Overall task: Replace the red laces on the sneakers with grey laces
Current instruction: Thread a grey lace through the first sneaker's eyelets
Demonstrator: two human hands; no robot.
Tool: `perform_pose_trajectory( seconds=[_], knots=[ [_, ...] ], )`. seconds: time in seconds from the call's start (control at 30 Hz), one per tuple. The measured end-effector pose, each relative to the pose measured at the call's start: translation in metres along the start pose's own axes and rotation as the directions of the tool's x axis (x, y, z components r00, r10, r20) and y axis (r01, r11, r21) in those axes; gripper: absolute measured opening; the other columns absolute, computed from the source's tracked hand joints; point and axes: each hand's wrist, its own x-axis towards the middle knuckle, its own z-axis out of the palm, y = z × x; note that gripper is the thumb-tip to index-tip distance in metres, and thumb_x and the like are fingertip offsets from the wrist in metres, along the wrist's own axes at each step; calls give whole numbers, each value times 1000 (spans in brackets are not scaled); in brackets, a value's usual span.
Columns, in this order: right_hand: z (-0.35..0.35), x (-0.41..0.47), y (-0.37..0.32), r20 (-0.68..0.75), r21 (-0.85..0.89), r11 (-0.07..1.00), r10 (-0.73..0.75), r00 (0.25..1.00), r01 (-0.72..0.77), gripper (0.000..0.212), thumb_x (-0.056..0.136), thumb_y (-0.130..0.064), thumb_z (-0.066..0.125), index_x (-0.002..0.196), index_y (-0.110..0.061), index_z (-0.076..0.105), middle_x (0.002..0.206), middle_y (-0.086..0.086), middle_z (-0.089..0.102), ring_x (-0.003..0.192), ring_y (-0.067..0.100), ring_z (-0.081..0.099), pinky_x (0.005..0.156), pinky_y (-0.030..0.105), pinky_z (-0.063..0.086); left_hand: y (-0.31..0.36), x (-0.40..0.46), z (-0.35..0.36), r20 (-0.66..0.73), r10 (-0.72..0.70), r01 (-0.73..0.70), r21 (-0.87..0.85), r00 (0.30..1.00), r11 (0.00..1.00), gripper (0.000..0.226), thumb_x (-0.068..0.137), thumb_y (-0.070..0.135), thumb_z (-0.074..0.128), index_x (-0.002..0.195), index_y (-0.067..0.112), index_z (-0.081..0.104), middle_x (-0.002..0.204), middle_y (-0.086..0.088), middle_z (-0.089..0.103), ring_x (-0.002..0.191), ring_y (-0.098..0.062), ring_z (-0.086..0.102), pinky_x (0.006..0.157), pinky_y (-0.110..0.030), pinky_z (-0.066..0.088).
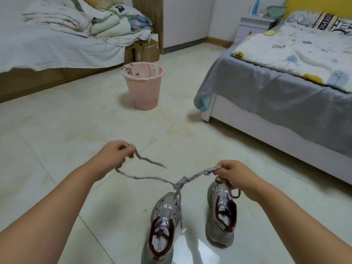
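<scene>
Two grey sneakers with dark red lining stand on the tiled floor, toes pointing away from me. A grey lace (148, 178) runs up from the left sneaker (163, 225), its two ends crossed in a knot above the shoe. My left hand (114, 155) grips one end, raised to the left, with the tip trailing loose. My right hand (234, 174) pinches the other end, just above the right sneaker (222, 216), which carries a tied grey lace. No red lace is in view.
A pink plastic basket (143, 86) stands on the floor ahead. A bed with a grey sheet (266, 96) fills the right side. Another bed with piled bedding (57, 40) lies at the left, with a cardboard box (146, 50) beside it.
</scene>
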Motion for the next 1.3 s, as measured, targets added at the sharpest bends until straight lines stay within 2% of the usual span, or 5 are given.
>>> perform_pose_trajectory(
  seconds=[0.2, 0.37, 0.53, 0.73, 1.3],
  knots=[
    [-20, -8, 5, 59, 763, 634, 121, 991, -123, 22, 95, -8, 42, 89, -2, 63, 83, 10, 66, 57, 18, 61, 48, 21, 51, -20, -4, 40, 586, -308, -197, 642, 750, 741, 31, 68, 31, 78, 96, 23, 70, 74, 13, 64, 66, 2, 57, 65, -13, 41],
    [-47, -17, 20, 87, 923, 362, 139, 987, -132, 33, 93, -16, 40, 81, 0, 67, 77, 10, 71, 48, 15, 61, 50, 21, 54, -37, -2, 47, 629, -230, 31, 311, 743, 950, 38, 93, 31, 51, 61, 19, 66, 50, 4, 48, 45, -10, 40, 48, -19, 32],
    [-75, -29, 54, -73, 741, 652, 316, 946, -160, 22, 95, -13, 42, 89, -3, 61, 76, 10, 67, 55, 18, 62, 51, 24, 53, -50, 3, 42, 395, -304, 450, -358, 867, 818, 42, 96, 37, 38, 65, 11, 48, 48, 1, 34, 39, -9, 29, 37, -15, 29],
    [-114, -50, 90, -312, 257, 946, 277, 909, -200, 17, 88, -10, 54, 83, -5, 69, 78, 6, 68, 64, 18, 58, 56, 25, 42, -18, 10, 76, 258, -168, 119, 195, 951, 974, 52, 98, 36, 35, 51, 14, 43, 46, 2, 33, 46, -16, 25, 50, -26, 19],
    [-39, 40, 285, -237, -27, 861, 488, 840, -507, 14, 83, -7, 59, 93, -3, 67, 80, 10, 65, 77, 24, 59, 68, 26, 43, 16, 12, 159, 287, 16, -70, 179, 958, 981, 39, 94, 23, 47, 60, 10, 63, 48, 10, 53, 47, -5, 43, 57, -25, 35]
  ],
)
